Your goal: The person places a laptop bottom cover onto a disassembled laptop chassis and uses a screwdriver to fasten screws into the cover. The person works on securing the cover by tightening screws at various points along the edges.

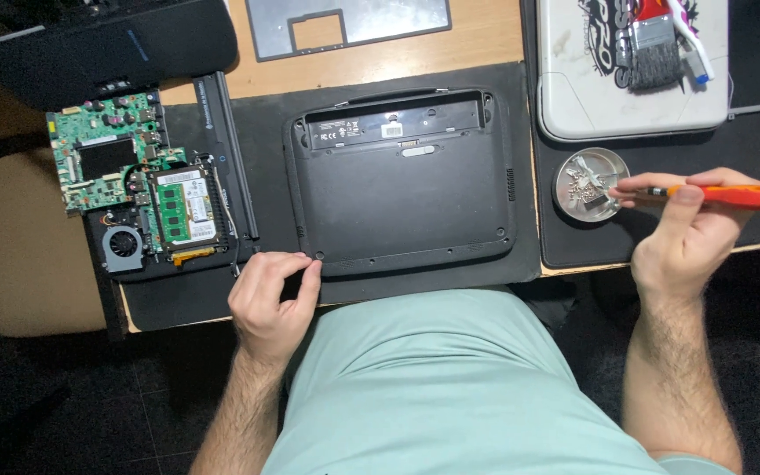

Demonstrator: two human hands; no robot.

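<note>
The orange-handled screwdriver (721, 194), light and stiff, is pinched by the right hand (692, 233) over the round metal screw dish (588, 183); the left hand (273, 299), fingers together, is pressed on the near-left corner of the rigid black plastic laptop base (408, 180).

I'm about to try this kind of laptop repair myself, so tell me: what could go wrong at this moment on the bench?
The screwdriver in the right hand has its tip over the small metal dish of screws; a nudge could tip it and scatter them. The bare circuit board sits at the mat's left edge, where it might get knocked. The left hand pinches at the black laptop base corner; a tiny screw there could drop.
</note>
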